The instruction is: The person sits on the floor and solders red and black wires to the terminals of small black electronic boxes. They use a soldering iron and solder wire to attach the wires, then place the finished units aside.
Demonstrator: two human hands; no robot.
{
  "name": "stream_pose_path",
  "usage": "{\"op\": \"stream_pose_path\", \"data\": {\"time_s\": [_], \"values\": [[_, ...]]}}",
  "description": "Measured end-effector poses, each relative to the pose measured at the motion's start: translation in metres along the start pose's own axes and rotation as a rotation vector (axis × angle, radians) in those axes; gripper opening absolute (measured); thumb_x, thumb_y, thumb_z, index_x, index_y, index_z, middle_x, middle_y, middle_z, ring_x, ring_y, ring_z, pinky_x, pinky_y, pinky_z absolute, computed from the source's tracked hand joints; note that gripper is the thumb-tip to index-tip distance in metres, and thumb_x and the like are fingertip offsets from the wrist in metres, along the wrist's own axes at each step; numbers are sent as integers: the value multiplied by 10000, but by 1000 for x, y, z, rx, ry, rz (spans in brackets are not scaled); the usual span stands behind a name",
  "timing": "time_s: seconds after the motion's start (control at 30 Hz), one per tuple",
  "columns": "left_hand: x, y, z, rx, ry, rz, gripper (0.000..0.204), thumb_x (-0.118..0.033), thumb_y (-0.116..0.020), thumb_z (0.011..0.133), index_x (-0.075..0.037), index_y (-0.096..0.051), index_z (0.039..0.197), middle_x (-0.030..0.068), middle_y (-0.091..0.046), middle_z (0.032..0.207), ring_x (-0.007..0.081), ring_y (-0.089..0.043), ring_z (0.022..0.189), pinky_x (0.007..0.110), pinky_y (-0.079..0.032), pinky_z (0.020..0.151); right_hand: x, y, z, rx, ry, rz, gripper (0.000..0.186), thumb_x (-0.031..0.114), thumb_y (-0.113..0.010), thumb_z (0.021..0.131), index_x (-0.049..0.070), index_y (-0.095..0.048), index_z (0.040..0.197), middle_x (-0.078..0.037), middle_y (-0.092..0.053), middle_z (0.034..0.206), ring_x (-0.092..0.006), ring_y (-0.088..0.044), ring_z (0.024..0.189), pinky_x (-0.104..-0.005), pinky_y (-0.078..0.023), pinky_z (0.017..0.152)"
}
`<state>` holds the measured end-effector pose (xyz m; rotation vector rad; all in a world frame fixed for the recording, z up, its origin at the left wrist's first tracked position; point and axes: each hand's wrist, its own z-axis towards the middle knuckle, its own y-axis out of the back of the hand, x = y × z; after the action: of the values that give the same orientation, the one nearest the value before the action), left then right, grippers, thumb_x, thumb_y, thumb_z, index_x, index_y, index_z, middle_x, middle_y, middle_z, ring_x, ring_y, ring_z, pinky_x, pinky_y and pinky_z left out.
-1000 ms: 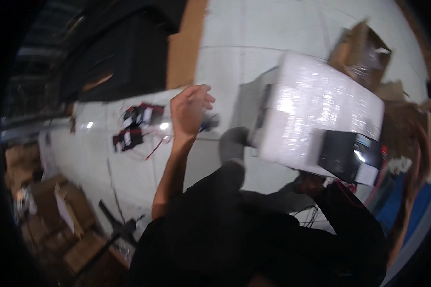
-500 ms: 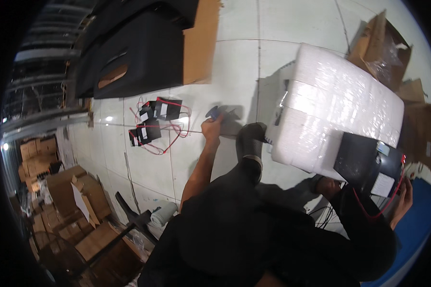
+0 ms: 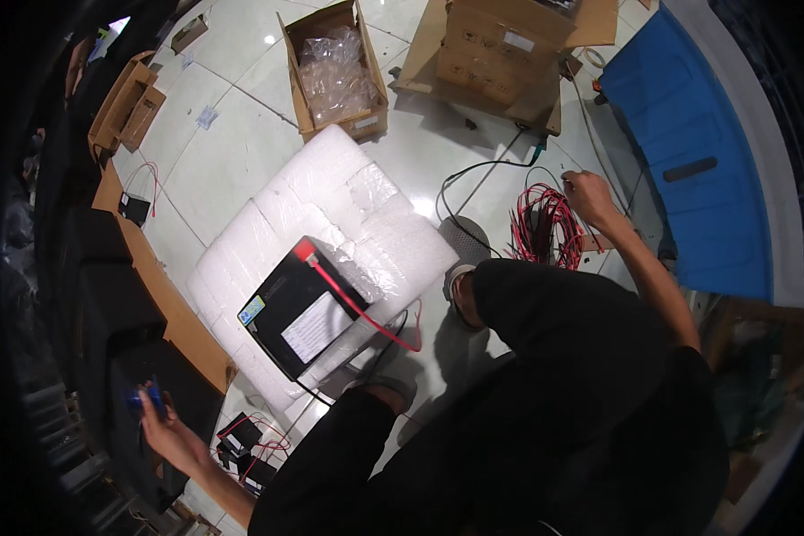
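My left hand (image 3: 168,438) is at the lower left, its fingers closed round a small blue object (image 3: 150,397) too blurred to name. At the right, my right hand (image 3: 590,198) has its fingertips pinched together where a thin dark wire (image 3: 545,170) reaches them. Just below and left of that hand lies a coiled bundle of red and black wires (image 3: 545,228). A black battery (image 3: 305,308) with a red lead and a white label rests on a white foam block (image 3: 241,241) wrapped in clear film, between my two hands.
Several small black batteries with red leads (image 3: 246,438) lie near my left forearm. Black cases (image 3: 116,304) line the left side. A carton with clear plastic (image 3: 335,76) and stacked cardboard boxes (image 3: 500,58) stand ahead. A blue panel (image 3: 697,152) stands at the right; a black cable (image 3: 473,168) crosses the floor.
The view has swung right, bringing the wire bundle into sight. My right hand has left the battery's side for the wires. My left hand still holds the blue object, now beside the black cases.
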<state>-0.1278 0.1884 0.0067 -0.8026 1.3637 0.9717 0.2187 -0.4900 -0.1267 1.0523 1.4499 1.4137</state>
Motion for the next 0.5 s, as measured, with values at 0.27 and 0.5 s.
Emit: {"op": "stream_pose_path", "data": {"time_s": [0.27,0.5], "values": [[-102,-83,-8,288,-28,32,372,-197,-559,1009,68,-570,1270,181,-603,1279,230,-596,1193,388,-454,1052,-68,-187,106,-20,181,-337,125,174,-625,820,63,-677,846,-160,-697,721,-287,-694,642,-434,-540,578],[-127,-143,-27,455,-86,6,350,-153,-663,948,32,-605,1239,123,-670,1154,210,-643,1076,396,-492,984,-122,-240,147,45,187,-472,116,99,-596,832,104,-712,837,-96,-687,799,-254,-718,756,-409,-564,615]]}}
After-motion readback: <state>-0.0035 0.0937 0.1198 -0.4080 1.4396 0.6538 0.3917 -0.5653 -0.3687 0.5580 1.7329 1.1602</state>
